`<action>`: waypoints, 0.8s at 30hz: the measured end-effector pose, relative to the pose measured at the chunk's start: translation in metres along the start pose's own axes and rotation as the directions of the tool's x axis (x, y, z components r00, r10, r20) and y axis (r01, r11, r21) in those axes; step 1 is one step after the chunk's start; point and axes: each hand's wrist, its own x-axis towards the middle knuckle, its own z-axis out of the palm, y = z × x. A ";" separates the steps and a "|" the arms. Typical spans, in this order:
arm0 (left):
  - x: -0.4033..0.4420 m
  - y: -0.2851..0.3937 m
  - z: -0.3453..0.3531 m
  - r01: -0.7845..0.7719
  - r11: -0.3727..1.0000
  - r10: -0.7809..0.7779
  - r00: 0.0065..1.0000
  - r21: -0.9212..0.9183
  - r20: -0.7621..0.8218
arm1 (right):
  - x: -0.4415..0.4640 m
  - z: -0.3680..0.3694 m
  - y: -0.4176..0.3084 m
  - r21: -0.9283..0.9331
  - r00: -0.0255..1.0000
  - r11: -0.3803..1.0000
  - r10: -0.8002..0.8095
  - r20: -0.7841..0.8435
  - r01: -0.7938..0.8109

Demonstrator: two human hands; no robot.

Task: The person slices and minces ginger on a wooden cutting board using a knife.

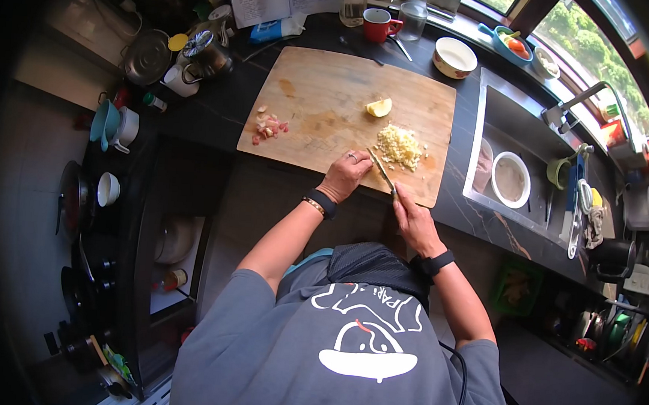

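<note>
A wooden cutting board (332, 90) lies on the dark counter in front of me. My right hand (416, 225) is closed on the handle of a knife (381, 169), whose blade points up and to the left. The fingers of my left hand (347, 172) are bent together beside the blade near the board's front edge; what they hold, if anything, is hidden. Just beyond the knife is a pile of finely chopped pale yellow food (399, 147). A pale yellow wedge (378, 108) rests behind that pile. Small pink pieces (269, 126) lie at the board's left side.
To the right is a sink (481, 100) with a white bowl (510, 179) inside. Behind the board stand a red mug (380, 26), a glass jar (412, 20) and a cream bowl (455, 58). A metal pot (208, 57) is at the left.
</note>
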 end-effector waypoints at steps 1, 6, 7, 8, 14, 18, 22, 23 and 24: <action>0.001 0.001 -0.001 -0.007 1.000 0.007 1.000 -0.002 -0.008 | 0.000 -0.001 0.000 0.000 1.000 1.000 0.000 0.001 0.000; 0.002 0.000 -0.002 -0.028 0.999 0.028 1.000 0.016 0.014 | 0.000 -0.003 0.002 -0.023 0.999 1.000 -0.001 0.034 0.002; 0.002 -0.001 -0.002 -0.029 0.999 0.028 0.999 0.020 0.017 | 0.002 0.001 0.006 -0.021 0.999 1.000 -0.001 0.035 0.002; 0.001 -0.001 -0.001 -0.029 0.999 0.028 0.999 0.024 0.021 | 0.006 0.008 0.012 -0.033 0.999 0.999 -0.041 -0.005 0.041; 0.000 0.000 -0.006 -0.048 0.999 0.047 0.998 0.021 0.041 | -0.009 0.001 0.020 -0.030 0.999 0.999 0.031 0.022 -0.030; -0.008 -0.009 -0.002 -0.073 0.997 0.073 0.997 0.010 -0.001 | -0.036 -0.011 0.029 -0.022 0.999 0.999 -0.048 -0.007 0.047; -0.008 -0.009 -0.003 -0.071 0.997 0.072 0.997 -0.021 0.023 | -0.033 -0.015 0.016 0.072 0.996 0.995 -0.070 -0.055 0.074; -0.007 -0.009 -0.004 -0.064 0.998 0.065 0.997 -0.024 0.031 | -0.029 -0.012 0.012 0.077 0.995 0.994 -0.073 -0.071 0.079; -0.006 -0.009 -0.004 -0.065 0.998 0.066 0.997 -0.023 0.031 | -0.025 -0.009 0.008 0.077 0.995 0.994 -0.074 -0.072 0.080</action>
